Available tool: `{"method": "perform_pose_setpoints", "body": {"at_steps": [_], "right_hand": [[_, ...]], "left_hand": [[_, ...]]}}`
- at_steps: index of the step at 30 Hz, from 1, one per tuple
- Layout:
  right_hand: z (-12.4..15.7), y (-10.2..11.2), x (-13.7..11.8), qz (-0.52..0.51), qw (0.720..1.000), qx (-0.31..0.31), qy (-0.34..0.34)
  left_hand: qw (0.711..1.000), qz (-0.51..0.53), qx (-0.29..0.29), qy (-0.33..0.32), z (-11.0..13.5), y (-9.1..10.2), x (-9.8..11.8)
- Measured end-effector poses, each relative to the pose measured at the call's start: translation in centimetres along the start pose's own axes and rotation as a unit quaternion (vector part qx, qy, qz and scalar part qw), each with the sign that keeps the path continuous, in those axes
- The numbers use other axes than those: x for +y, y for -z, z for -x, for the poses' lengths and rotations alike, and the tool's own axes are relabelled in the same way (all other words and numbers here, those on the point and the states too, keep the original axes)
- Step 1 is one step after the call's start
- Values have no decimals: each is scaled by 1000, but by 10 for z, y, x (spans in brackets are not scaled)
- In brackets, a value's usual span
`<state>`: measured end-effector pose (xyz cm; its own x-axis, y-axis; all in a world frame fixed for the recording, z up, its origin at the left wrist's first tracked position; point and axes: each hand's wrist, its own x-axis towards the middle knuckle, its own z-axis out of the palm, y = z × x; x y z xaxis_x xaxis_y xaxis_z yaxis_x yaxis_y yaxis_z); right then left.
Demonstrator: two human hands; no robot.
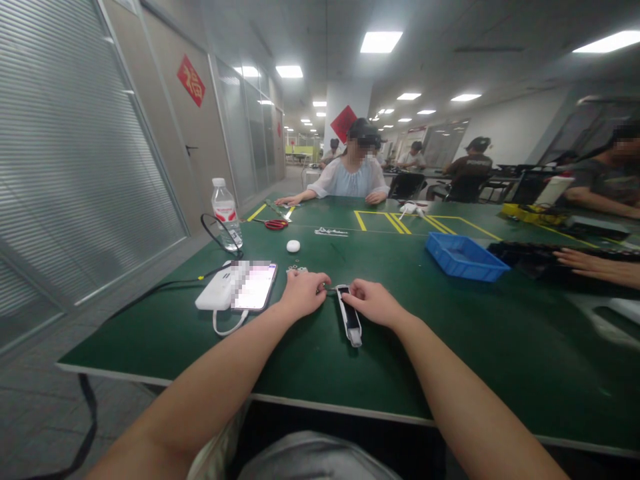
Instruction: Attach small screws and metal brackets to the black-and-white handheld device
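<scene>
A narrow, elongated black piece with white edges point(351, 321) lies on the green table in front of me, its pale grey end pointing towards me. My right hand point(375, 303) is closed on the upper right side of it, fingers curled over its edge. Just left of its top end, my left hand point(304, 294) is closed in a pinch. A small shiny bit shows at those fingertips, too small to name. Behind my left hand, little pale parts point(297, 269) are partly hidden.
Left of my hands are a phone point(256, 283), a white power bank point(215, 288) with a cable, and a water bottle point(226, 213). Farther off are a white case point(293, 246), red-handled scissors point(277, 225) and a blue tray point(465, 257). Other people sit around.
</scene>
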<state>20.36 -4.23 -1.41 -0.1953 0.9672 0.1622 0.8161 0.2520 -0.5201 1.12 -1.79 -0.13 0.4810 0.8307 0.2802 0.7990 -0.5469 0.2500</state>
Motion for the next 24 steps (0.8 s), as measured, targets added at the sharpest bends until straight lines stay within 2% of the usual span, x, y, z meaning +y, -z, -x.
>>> {"method": "perform_pose_setpoints", "body": {"at_steps": [5, 15, 19, 24], "right_hand": [[1, 0, -1, -2, 1000, 2, -5], [0, 0, -3, 11, 999, 9, -41], [2, 0, -7, 36, 997, 5, -73], [3, -2, -10, 63, 995, 2, -77]], "left_hand": [[1000, -18, -17, -3, -1, 0, 0], [1000, -16, -12, 12, -2, -3, -1], [1000, -13, -10, 8, -3, -4, -2], [1000, -16, -9, 2, -3, -3, 0]]}}
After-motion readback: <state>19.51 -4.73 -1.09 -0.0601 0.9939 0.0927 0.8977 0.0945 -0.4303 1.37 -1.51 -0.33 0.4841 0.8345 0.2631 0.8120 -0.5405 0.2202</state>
